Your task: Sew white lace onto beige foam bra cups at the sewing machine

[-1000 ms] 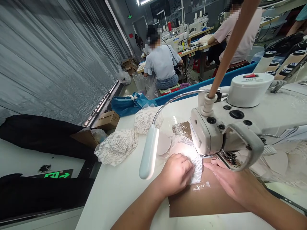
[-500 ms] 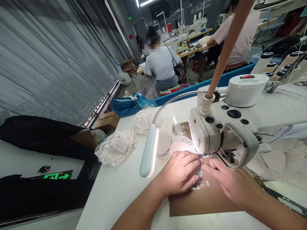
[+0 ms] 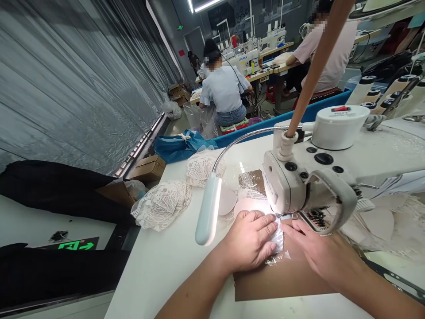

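Observation:
Under the needle end of a white sewing machine [image 3: 285, 186] lies a small white lace piece [image 3: 279, 241]. My left hand [image 3: 250, 241] rests over this lace from the left, fingers laid along it and thumb apart, pressing it down. From the other side, my right hand [image 3: 315, 248] lies with fingers stretched toward the presser foot [image 3: 292, 216], its index fingertip at the lace's right edge. A brown sheet [image 3: 282, 281] covers the table beneath both hands. Pale rounded cups [image 3: 249, 205] sit just beyond my left hand. Its fingers partly hide the lace.
A lamp [image 3: 207, 212] on a bent metal neck hangs left of my left hand. Lace cups [image 3: 162, 204] are stacked on the white table [image 3: 146, 266]. More lace pieces [image 3: 378, 226] lie right of the machine, thread cones [image 3: 361, 91] behind. Two people sit at machines farther back.
More of the white lace shows between my hands, its lower part now flatter and brighter. Both hands stay almost in place, with the left fingers shifted slightly.

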The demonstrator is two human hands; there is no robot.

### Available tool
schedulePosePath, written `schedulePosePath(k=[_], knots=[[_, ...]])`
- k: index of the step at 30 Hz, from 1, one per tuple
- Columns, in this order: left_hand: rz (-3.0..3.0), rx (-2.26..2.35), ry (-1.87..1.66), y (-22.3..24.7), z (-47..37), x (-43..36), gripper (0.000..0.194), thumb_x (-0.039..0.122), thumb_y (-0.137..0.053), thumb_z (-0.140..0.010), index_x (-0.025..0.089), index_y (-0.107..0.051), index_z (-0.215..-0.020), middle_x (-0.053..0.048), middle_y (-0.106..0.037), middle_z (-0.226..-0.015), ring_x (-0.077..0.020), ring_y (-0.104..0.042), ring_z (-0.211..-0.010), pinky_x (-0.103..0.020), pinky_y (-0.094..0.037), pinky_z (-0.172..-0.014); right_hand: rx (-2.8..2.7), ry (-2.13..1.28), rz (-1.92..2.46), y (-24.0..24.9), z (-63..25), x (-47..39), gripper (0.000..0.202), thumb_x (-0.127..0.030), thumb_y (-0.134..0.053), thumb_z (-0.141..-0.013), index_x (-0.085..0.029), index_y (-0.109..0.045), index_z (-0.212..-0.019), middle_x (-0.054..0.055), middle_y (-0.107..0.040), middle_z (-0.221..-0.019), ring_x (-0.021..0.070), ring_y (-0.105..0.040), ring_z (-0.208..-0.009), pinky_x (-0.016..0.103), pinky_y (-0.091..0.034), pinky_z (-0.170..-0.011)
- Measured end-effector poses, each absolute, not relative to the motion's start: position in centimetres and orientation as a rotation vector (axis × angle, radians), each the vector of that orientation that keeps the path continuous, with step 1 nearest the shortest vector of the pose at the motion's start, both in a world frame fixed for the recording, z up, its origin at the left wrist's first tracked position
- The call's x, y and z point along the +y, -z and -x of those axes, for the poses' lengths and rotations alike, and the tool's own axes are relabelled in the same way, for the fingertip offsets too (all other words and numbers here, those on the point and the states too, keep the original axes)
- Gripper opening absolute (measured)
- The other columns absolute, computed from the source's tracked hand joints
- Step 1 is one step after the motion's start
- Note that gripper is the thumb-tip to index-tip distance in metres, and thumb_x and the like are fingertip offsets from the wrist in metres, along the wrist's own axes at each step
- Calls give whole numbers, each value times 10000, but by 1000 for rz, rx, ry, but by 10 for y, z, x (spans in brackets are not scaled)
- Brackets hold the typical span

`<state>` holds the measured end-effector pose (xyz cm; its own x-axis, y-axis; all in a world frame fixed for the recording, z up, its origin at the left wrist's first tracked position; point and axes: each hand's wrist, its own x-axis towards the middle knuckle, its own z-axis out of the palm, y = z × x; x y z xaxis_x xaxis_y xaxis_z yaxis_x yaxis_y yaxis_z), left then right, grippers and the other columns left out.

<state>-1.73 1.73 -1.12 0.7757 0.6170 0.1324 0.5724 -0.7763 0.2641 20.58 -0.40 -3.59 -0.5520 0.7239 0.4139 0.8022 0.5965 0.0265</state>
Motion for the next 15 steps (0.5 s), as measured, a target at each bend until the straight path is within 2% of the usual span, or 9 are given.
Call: schedulePosePath(k=[3,7,12,15], knots=[[-2756,972,-301,11,15,17,459,389,-386,-971,142,-511,-1338,-111,-547,-1371,-278,-523,-1043,-435,-403,-878,-2435,236,1251,36,-206,-1,508,8,-406,-747,-213,-693,-1104,69,-713,-931,225,-647,-828,344,-491,-692],[-2749,1014,-285,11,16,16,453,385,-392,-969,152,-506,-1340,-115,-544,-1367,-281,-517,-1039,-438,-399,-871,-2479,183,1263,47,-211,-2,550,-9,-396,-770,-235,-650,-1203,82,-695,-1017,237,-633,-902,358,-483,-749],[-2748,967,-351,11,19,15,390,333,-423,-954,143,-554,-1268,-115,-560,-1338,-271,-512,-1072,-426,-393,-890,-2534,93,1296,61,-221,-10,640,-36,-396,-704,-296,-609,-1249,61,-677,-973,177,-571,-617,340,-449,-644],[-2737,911,-397,11,20,15,350,287,-435,-941,146,-573,-1230,-111,-583,-1296,-258,-521,-1069,-414,-393,-900,-2563,36,1123,52,-221,-11,640,-33,-407,-666,-287,-620,-1214,51,-672,-961,169,-553,-624,332,-424,-663]])
